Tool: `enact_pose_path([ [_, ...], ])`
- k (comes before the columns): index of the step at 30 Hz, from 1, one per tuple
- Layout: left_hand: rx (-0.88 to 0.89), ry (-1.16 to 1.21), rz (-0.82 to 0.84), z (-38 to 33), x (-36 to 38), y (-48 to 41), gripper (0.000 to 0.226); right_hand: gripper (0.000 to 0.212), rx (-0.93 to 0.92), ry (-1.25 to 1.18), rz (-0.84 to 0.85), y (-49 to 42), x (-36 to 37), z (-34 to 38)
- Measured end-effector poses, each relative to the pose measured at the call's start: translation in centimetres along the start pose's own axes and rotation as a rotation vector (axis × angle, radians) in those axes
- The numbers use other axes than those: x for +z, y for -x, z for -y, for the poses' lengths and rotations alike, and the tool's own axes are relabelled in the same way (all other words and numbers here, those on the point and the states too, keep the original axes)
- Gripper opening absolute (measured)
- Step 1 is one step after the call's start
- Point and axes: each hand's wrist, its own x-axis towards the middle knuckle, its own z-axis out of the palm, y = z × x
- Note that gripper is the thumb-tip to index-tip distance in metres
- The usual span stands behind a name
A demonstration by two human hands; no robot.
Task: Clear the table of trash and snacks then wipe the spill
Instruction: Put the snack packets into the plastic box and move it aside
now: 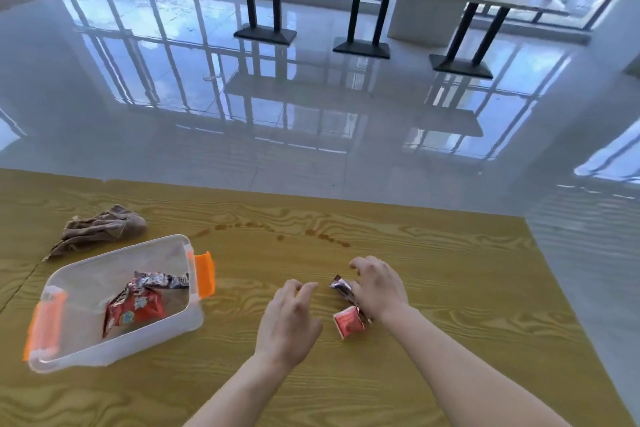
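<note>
On the wooden table (433,288) my right hand (377,288) rests on a dark silvery snack wrapper (341,289), fingers curled over it. A small red snack packet (349,321) lies just below that hand, touching the wrapper's end. My left hand (289,322) hovers to the left of both, fingers bent and apart, holding nothing. A clear plastic box (69,354) with orange latches stands at the left and holds a red snack bag (135,310) and a dark wrapper (161,279). A brownish spill (273,230) trails across the table beyond the hands.
A crumpled brown cloth (100,229) lies at the far left behind the box. The table's far edge and right edge drop to a glossy tiled floor (311,97). Long counters on black legs (360,21) stand by the windows.
</note>
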Motion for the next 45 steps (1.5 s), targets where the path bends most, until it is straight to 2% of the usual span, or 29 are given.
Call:
enact_pose_path([
  [5, -0.053, 0.032, 0.112, -2.4, 4.0, -1.6, 0.061, 0.039, 0.085, 0.013, 0.094, -1.0, 0.3, -3.0],
  [13, -0.014, -0.059, 0.230, -3.2, 8.0, -2.5, 0.077, 0.043, 0.112, 0.043, 0.203, -3.2, 2.4, -4.2],
  [19, 0.036, -0.167, 0.197, -2.9, 8.5, -3.0, 0.057, 0.040, 0.102, 0.081, 0.228, -3.9, 3.5, -4.2],
  [26, 0.023, -0.139, 0.207, -3.7, 9.1, -3.6, 0.062, 0.034, 0.107, 0.077, 0.238, -4.2, 4.1, -4.3],
  [29, 0.055, -0.157, 0.139, -4.2, 9.3, -3.6, 0.044, 0.031, 0.117, 0.035, 0.237, -4.2, 4.4, -4.4],
  [31, 0.128, -0.163, 0.110, -4.1, 9.2, -3.4, 0.035, 0.035, 0.118, -0.003, 0.237, -4.2, 4.5, -4.3],
  [34, 0.230, -0.207, 0.027, -3.1, 9.1, -3.0, 0.039, 0.047, 0.099, -0.014, 0.258, -4.3, 4.7, -4.1],
  [38, 0.210, -0.230, -0.019, -1.1, 8.5, -2.7, 0.040, 0.049, 0.055, -0.034, 0.238, -4.5, 4.6, -3.9],
  [41, 0.167, -0.219, -0.045, 0.0, 7.8, -2.5, 0.038, 0.060, -0.001, -0.048, 0.261, -4.1, 4.9, -3.2],
  [45, 0.100, -0.193, -0.036, 1.2, 6.7, -2.0, 0.034, 0.045, -0.063, 0.029, 0.298, -3.4, 5.5, -2.6],
])
